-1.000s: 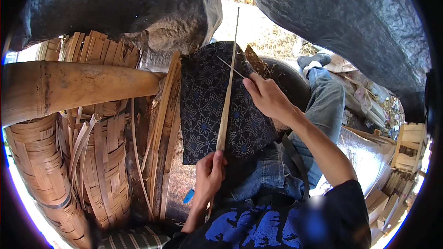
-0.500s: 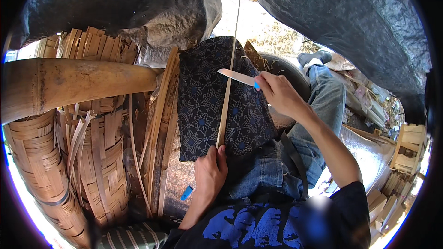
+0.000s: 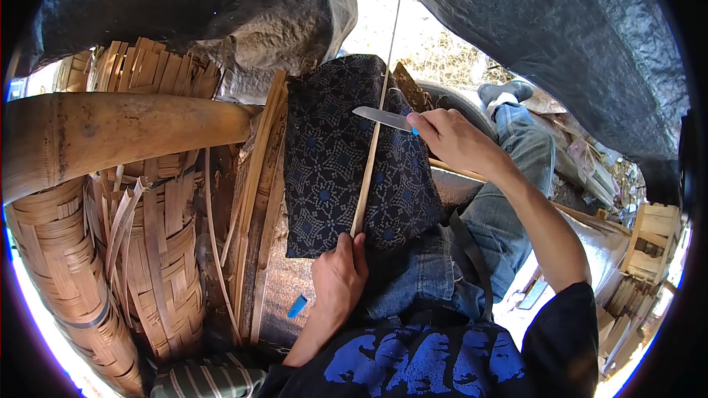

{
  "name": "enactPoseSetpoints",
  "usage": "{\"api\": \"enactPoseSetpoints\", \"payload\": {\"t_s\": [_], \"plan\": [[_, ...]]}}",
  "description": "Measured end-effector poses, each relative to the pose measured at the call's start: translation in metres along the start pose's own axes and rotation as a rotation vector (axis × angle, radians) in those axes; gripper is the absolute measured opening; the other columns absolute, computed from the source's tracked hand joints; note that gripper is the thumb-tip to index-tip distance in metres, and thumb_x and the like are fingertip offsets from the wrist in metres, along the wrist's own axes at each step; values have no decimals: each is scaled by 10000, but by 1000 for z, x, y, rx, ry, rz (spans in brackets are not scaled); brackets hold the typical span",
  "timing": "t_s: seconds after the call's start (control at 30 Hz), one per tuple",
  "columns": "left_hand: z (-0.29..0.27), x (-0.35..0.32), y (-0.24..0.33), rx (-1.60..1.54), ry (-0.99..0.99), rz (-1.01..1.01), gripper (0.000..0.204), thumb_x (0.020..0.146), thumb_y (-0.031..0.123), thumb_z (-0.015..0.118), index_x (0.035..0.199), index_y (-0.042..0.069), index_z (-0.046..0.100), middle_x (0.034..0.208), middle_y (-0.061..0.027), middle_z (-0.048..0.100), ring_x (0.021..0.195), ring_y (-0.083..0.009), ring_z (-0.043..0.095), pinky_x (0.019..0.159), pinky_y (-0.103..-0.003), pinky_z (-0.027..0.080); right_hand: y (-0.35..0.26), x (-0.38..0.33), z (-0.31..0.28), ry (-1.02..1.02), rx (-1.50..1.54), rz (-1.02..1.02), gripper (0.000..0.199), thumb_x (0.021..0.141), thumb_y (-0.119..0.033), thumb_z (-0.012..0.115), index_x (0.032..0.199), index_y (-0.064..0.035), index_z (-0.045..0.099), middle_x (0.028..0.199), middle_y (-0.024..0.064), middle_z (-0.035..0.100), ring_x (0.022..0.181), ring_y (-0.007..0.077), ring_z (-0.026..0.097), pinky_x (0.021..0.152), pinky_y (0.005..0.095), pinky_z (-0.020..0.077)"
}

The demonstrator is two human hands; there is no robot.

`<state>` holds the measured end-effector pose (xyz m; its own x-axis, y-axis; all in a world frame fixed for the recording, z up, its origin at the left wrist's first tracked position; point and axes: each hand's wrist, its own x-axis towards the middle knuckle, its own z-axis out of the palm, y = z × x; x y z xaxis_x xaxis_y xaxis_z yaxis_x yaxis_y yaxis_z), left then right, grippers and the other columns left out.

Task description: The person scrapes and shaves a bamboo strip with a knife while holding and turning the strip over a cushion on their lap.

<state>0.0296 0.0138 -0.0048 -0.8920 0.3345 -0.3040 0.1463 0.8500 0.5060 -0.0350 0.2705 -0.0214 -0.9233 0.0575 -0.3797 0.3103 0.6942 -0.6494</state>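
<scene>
My left hand (image 3: 340,274) is closed, its thumb and fingers pinching the near end of a long, thin bamboo strip (image 3: 368,180). The strip runs away from me over a dark patterned cloth (image 3: 321,155) that lies across my lap, then on past the cloth's far edge. In my right hand (image 3: 461,141) is a knife (image 3: 383,117) with a short blade and a bit of blue handle showing between the fingers. Its blade lies across the strip, tip toward the left. Most of the handle is hidden in my grip.
A thick bamboo pole (image 3: 133,133) juts in from the left, above woven bamboo baskets or rolls (image 3: 70,250). Split bamboo lengths (image 3: 258,206) stand beside the cloth. A small blue piece (image 3: 297,306) lies near my left wrist. Dark plastic sheeting (image 3: 553,37) hangs overhead; a wooden crate (image 3: 655,239) is at right.
The knife and my right hand have shifted slightly to the right. The strip's far part has swung right too, while my left hand keeps nearly the same place.
</scene>
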Motion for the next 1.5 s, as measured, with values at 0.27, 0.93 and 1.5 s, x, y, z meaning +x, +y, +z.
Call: {"api": "enactPoseSetpoints", "payload": {"t_s": [0.27, 0.93, 1.5], "plan": [[0, 0, 1, -17, 10, 7, 290, 928, 151, 530, 680, 27, 447, 477, -218, 485, 435, -408, 518, 380, -452, 360, 11, -3, 7, 93, 36, -163, 401, 980, -310, 466, 877, 47, 617, 593, 176, 562, 512, 311, 555, 511, 385, 417], [3, 1, -1, 1, 5, 37, 283, 933, 170, 520, 693, 40, 447, 462, -198, 475, 417, -394, 507, 382, -461, 366, 4, -3, 1, 7, 89, 23, 441, 992, -323, 420, 867, 62, 596, 636, 235, 520, 652, 373, 561, 641, 456, 399], [7, 0, 0, 111, -17, 98, 269, 941, 207, 504, 732, 45, 451, 473, -180, 521, 410, -375, 532, 386, -462, 405, 23, 10, 10, -167, 111, 51, 510, 1002, -405, 362, 709, -4, 479, 498, 44, 370, 444, 164, 384, 453, 365, 358]]}}
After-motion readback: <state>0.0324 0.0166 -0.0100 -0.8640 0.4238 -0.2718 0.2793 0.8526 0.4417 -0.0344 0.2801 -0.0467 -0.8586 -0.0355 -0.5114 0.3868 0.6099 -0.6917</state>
